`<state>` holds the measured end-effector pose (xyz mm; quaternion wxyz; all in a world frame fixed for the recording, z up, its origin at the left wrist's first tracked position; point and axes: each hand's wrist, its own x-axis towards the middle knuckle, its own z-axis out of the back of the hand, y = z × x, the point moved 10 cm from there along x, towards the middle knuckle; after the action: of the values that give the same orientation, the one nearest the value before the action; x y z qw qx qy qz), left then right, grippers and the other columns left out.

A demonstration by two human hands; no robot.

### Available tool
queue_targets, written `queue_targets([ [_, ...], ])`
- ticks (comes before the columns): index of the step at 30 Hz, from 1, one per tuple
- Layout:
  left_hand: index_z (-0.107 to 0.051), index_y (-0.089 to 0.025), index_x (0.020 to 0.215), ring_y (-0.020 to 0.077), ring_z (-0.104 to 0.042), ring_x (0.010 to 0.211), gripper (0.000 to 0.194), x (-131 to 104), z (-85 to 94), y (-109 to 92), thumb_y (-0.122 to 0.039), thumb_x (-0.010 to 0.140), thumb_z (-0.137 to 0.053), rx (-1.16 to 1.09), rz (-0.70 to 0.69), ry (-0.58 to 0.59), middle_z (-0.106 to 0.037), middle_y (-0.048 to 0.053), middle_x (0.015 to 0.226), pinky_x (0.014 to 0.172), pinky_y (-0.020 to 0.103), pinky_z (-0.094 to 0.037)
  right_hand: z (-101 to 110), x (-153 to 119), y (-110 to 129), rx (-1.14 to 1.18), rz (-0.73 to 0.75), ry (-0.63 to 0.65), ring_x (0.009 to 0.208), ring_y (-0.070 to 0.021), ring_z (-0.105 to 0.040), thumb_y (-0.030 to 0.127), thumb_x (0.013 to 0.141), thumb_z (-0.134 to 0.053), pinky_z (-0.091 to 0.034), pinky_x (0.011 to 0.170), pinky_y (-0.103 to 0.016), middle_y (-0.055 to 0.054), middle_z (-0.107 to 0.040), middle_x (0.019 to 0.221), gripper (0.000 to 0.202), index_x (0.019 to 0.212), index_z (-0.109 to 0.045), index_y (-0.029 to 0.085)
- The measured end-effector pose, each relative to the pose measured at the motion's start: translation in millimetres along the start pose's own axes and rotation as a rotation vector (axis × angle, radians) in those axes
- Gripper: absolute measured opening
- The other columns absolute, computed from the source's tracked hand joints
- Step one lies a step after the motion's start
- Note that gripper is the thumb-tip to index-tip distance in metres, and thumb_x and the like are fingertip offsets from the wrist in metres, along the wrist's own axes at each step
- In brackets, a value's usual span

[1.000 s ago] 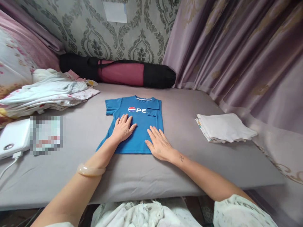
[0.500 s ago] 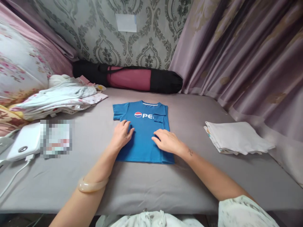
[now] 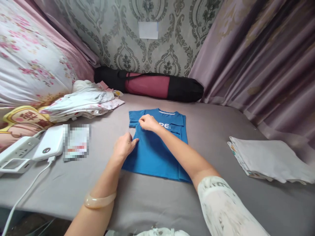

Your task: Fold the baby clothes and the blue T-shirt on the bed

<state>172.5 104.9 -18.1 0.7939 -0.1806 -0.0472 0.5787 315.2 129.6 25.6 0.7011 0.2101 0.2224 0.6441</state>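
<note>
A blue T-shirt (image 3: 157,154) with white lettering lies front up on the grey sheet. Its right side is folded inward, with that sleeve lying over the chest, while the sleeve on the left sticks out. At the left side edge, my left hand (image 3: 124,146) is closed on the cloth, fingers curled under and thumb on top. My right hand (image 3: 149,123) crosses over the shirt and pinches fabric close to the base of the left sleeve. It hides the round logo and part of the lettering.
White folded cloths (image 3: 268,159) lie at the right. To the left are a white power bank (image 3: 52,141) with a cable, a power strip (image 3: 18,150), a blurred packet (image 3: 77,142) and piled clothes (image 3: 86,101). A black and red long bag (image 3: 147,85) lies along the wall.
My right hand has moved from the folded right side across to the upper left of the shirt. My left hand has gone to the left edge and closed. The view has turned left.
</note>
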Motion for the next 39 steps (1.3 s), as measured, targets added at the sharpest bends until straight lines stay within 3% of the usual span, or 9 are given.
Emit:
queue_targets([
  [6,-0.058,-0.02,0.072,0.0215,-0.066,0.076,0.026,4,-7.7,2,-0.042,0.085,-0.058,-0.07,-0.038,0.084,-0.069,0.006,0.074,0.061,0.027,-0.041,-27,50,21,-0.035,-0.142,0.012,0.108,-0.0248,-0.064,0.027,0.09,-0.055,-0.049,0.089,-0.03,-0.014,-0.07,0.113,0.022,0.102,-0.07,0.017],
  [9,-0.055,-0.021,0.068,0.0208,-0.064,0.074,0.025,4,-4.3,0,-0.038,0.085,-0.057,-0.093,-0.06,0.079,-0.066,0.005,0.072,0.06,0.027,-0.039,-42,61,18,-0.082,-0.231,0.013,0.122,-0.0305,-0.058,0.042,0.086,-0.064,-0.047,0.098,-0.039,-0.023,-0.054,0.137,0.052,0.128,-0.057,0.011],
  [12,-0.054,-0.021,0.067,0.021,-0.064,0.073,0.023,1,2.3,-2,-0.035,0.085,-0.057,-0.103,-0.059,0.059,-0.066,0.005,0.071,0.059,0.027,-0.038,-52,66,11,-0.056,-0.291,-0.014,0.125,-0.0328,-0.055,0.032,0.08,-0.07,-0.045,0.102,-0.045,-0.026,-0.046,0.143,0.063,0.135,-0.049,0.008],
  [15,-0.053,-0.02,0.07,0.0203,-0.064,0.072,0.018,-2,3.4,-3,-0.032,0.083,-0.058,-0.116,-0.06,0.096,-0.067,0.004,0.072,0.058,0.026,-0.039,-52,69,5,0.08,-0.295,-0.067,0.124,-0.0342,-0.056,0.01,0.073,-0.066,-0.045,0.102,-0.046,-0.026,-0.053,0.136,0.049,0.122,-0.059,0.007],
  [19,-0.055,-0.019,0.074,0.02,-0.064,0.07,0.019,-6,2.6,-4,-0.036,0.082,-0.059,-0.132,-0.062,0.176,-0.066,0.004,0.072,0.058,0.025,-0.04,-42,69,-13,0.297,-0.292,-0.1,0.097,-0.0287,-0.069,0.007,0.071,-0.062,-0.054,0.088,-0.039,-0.015,-0.071,0.095,0.021,0.091,-0.067,0.013],
  [22,-0.055,-0.018,0.077,0.0182,-0.062,0.062,0.02,-13,2.3,-8,-0.038,0.08,-0.059,-0.184,-0.068,0.238,-0.061,0.001,0.065,0.053,0.024,-0.039,-26,63,-35,0.52,-0.308,-0.152,0.064,-0.0163,-0.067,0.013,0.077,-0.056,-0.057,0.066,-0.028,-0.001,-0.062,0.063,0.007,0.077,-0.06,0.017],
  [25,-0.054,-0.019,0.084,0.0159,-0.057,0.054,0.022,-21,-1.5,-14,-0.039,0.077,-0.059,-0.296,-0.067,0.318,-0.056,-0.003,0.061,0.048,0.024,-0.039,-7,50,-58,0.677,-0.321,-0.212,0.052,-0.0083,-0.056,0.016,0.08,-0.051,-0.053,0.056,-0.019,0.006,-0.051,0.055,0.008,0.073,-0.053,0.019],
  [29,-0.049,-0.02,0.09,0.0144,-0.056,0.054,0.026,-30,-5.4,-25,-0.04,0.076,-0.058,-0.417,-0.114,0.374,-0.054,-0.005,0.066,0.047,0.024,-0.042,15,26,-85,0.819,-0.326,-0.25,0.049,-0.0073,-0.052,0.019,0.078,-0.053,-0.053,0.054,-0.019,0.008,-0.049,0.057,0.004,0.08,-0.051,0.021],
  [39,-0.041,-0.022,0.091,0.0106,-0.052,0.045,0.02,-45,-21.2,-53,-0.03,0.079,-0.055,-0.426,-0.2,0.455,-0.05,-0.007,0.065,0.041,0.021,-0.042,31,-25,-126,0.942,-0.342,-0.287,0.05,-0.0122,-0.058,0.013,0.075,-0.054,-0.057,0.055,-0.026,0.004,-0.059,0.068,0.057,0.131,-0.049,0.025],
])
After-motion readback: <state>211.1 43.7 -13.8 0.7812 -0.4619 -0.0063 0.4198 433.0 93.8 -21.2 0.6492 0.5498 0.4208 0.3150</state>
